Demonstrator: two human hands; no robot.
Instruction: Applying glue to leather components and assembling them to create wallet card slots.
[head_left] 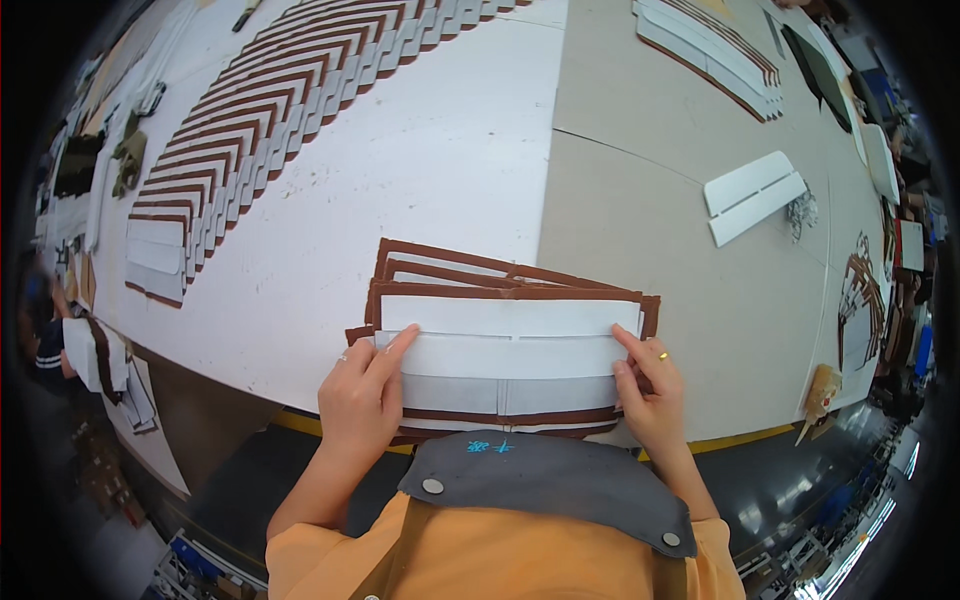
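Note:
A brown-edged panel (460, 357) with white strips and a grey band lies in front of me at the table's near edge. It tops a small, slightly fanned stack of similar panels (440, 256), whose brown edges show behind it. At the panel's left end is my left hand (362, 385), its index finger stretched onto the white strip and the other fingers bent by the edge. Closed at the right end, my right hand (652, 388) has index fingertip and thumb on the panel; it wears a ring. The undersides of both grips are hidden.
A long overlapping row of similar panels (270, 110) runs across the far left. More brown-edged panels (705, 60) lie far right, near a white two-part board (755, 197). By the right edge are a yellowish brush-like tool (822, 390) and fanned pieces (858, 310).

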